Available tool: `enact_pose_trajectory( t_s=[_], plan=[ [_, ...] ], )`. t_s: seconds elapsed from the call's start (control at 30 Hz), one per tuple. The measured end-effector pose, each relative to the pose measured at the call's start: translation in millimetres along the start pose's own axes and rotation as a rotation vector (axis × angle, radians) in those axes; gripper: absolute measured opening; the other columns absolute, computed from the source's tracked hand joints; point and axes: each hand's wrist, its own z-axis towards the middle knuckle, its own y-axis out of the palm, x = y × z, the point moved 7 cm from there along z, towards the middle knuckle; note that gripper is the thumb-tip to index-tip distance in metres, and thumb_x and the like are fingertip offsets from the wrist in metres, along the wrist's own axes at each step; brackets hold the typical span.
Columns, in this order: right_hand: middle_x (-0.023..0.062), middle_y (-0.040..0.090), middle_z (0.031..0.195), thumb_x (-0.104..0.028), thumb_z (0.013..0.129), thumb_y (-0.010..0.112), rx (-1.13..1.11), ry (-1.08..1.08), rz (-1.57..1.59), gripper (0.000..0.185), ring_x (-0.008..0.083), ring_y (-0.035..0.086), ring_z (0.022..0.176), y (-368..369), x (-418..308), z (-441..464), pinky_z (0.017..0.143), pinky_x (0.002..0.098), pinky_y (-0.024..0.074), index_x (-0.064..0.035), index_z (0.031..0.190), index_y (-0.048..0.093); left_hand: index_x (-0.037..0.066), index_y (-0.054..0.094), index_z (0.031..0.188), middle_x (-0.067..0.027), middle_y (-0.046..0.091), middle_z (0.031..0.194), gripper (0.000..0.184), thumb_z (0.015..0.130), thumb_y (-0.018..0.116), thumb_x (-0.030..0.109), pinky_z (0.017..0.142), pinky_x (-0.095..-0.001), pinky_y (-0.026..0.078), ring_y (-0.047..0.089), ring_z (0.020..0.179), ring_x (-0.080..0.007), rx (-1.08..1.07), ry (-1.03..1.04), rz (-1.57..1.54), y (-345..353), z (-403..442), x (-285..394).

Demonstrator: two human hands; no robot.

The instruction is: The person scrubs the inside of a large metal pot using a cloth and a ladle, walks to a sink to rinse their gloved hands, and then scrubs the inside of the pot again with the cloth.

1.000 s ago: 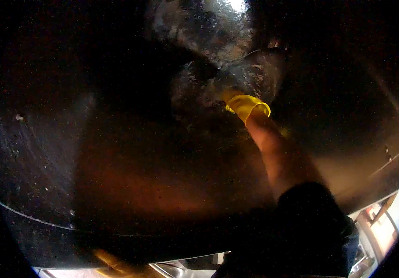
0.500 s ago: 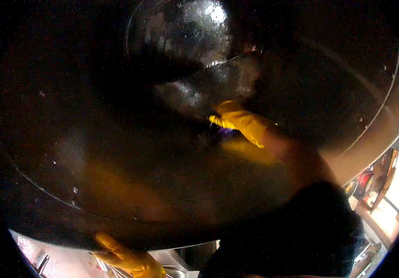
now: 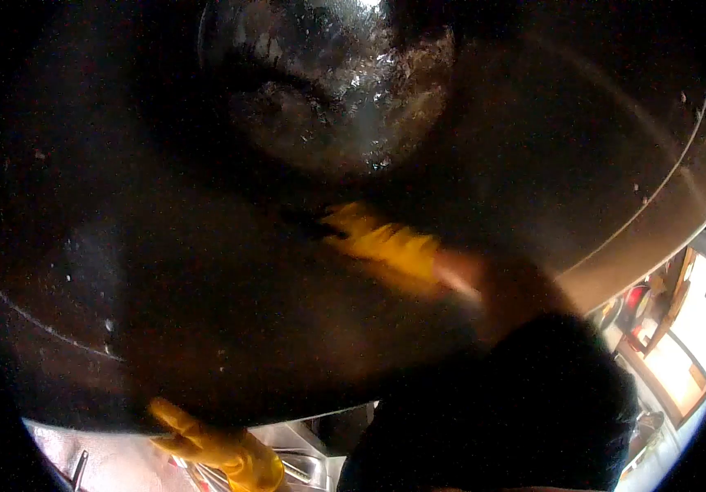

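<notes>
A large, dark, curved metal shell, which looks like a hood (image 3: 205, 295), fills most of the view, its inner wall faintly shiny. Against this wall is my right hand (image 3: 382, 250) in a yellow rubber glove, blurred by motion, with the fingers curled over something dark that I cannot make out. Just above it lies a round, wet-looking recess (image 3: 345, 98) with streaky glints. My left hand (image 3: 209, 443), also in a yellow glove, grips the lower rim (image 3: 320, 417), thumb on the inside and fingers outside.
Below the rim at the left is a pale surface with a black handle (image 3: 81, 469). Metal trays or a sink (image 3: 300, 463) show beside my left hand. A red object (image 3: 635, 300) and shelves stand at the far right. Rivets dot the shell wall.
My right hand has moved left and slightly down along the wall. A purple bit seen under it before is no longer visible. My left hand stays at the rim while the view shifts slightly.
</notes>
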Motion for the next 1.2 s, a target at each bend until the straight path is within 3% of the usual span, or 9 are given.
enact_pose_trajectory(
  t_s=[0.1,0.2,0.27,0.43,0.6,0.73,0.87,1.03,1.2],
  plan=[
    [0.0134,0.061,0.116,-0.041,0.083,0.060,-0.382,0.476,-0.285,0.040,0.0376,0.049,0.114,-143,64,-43,0.098,0.0484,0.0398,-0.0109,0.109,0.067,0.000,0.046,0.129,-0.0191,0.055,0.125,0.040,0.097,0.052,0.023,0.088,-0.0417,0.054,0.061,0.104,-0.0300,0.032,-0.288,-0.440,16,2,9],
    [0.0118,0.065,0.102,-0.040,0.084,0.060,0.447,0.032,-0.957,0.034,0.0289,0.055,0.108,-217,137,-48,0.092,0.0494,0.0432,-0.0094,0.097,0.068,0.001,0.046,0.129,-0.0186,0.055,0.127,0.042,0.096,0.055,0.025,0.090,-0.0413,0.053,0.060,0.104,-0.0298,-0.033,-0.296,-0.386,25,13,-1],
    [0.0133,0.062,0.110,-0.039,0.082,0.060,0.305,0.205,-0.787,0.035,0.0321,0.053,0.111,-206,137,-43,0.094,0.0500,0.0405,-0.0125,0.106,0.065,0.002,0.046,0.129,-0.0180,0.055,0.127,0.042,0.095,0.056,0.025,0.090,-0.0410,0.053,0.060,0.105,-0.0299,-0.008,-0.526,-0.604,40,14,30],
    [0.0207,0.051,0.131,-0.039,0.080,0.061,0.242,0.144,-0.277,0.050,0.0407,0.048,0.120,-101,-38,-9,0.101,0.0515,0.0355,-0.0157,0.124,0.058,0.004,0.053,0.121,-0.0137,0.058,0.121,0.037,0.093,0.062,0.026,0.091,-0.0354,0.050,0.059,0.103,-0.0249,-0.086,-0.348,-0.762,45,11,32],
    [0.0244,0.048,0.134,-0.042,0.089,0.055,0.680,0.227,0.224,0.061,0.0413,0.043,0.125,-60,-201,52,0.106,0.0483,0.0317,-0.0090,0.139,0.042,-0.003,0.054,0.116,-0.0107,0.061,0.111,0.038,0.093,0.062,0.026,0.085,-0.0287,0.045,0.057,0.094,-0.0181,-0.060,-0.178,-0.581,33,11,35],
    [0.0236,0.049,0.132,-0.032,0.088,0.059,0.481,-0.037,0.337,0.053,0.0404,0.045,0.123,-64,-212,-34,0.105,0.0466,0.0334,-0.0081,0.134,0.048,0.001,0.056,0.107,-0.0041,0.058,0.095,0.035,0.090,0.066,0.029,0.076,-0.0295,0.044,0.050,0.083,-0.0143,0.025,-0.055,-0.536,34,17,15],
    [0.0183,0.058,0.123,-0.038,0.080,0.066,0.003,0.297,-0.261,0.049,0.0341,0.050,0.118,-120,-70,-158,0.103,0.0432,0.0373,-0.0069,0.117,0.063,-0.003,0.054,0.115,-0.0093,0.062,0.103,0.044,0.090,0.065,0.032,0.080,-0.0305,0.045,0.055,0.089,-0.0181,0.016,0.023,-0.644,29,16,26],
    [0.0150,0.063,0.111,-0.035,0.078,0.065,0.088,0.567,-0.789,0.040,0.0352,0.058,0.104,-253,11,-212,0.094,0.0424,0.0432,-0.0082,0.107,0.066,-0.002,0.056,0.116,-0.0128,0.063,0.105,0.038,0.091,0.064,0.026,0.085,-0.0313,0.045,0.060,0.095,-0.0228,0.050,0.104,-0.584,22,17,31],
    [0.0185,0.055,0.127,-0.035,0.083,0.058,-0.053,0.496,-0.333,0.047,0.0361,0.049,0.120,-94,-110,-175,0.104,0.0427,0.0365,-0.0071,0.120,0.059,-0.002,0.058,0.113,-0.0138,0.065,0.102,0.043,0.089,0.066,0.033,0.082,-0.0340,0.046,0.059,0.089,-0.0219,0.113,0.181,-0.600,16,16,32]
  ],
)
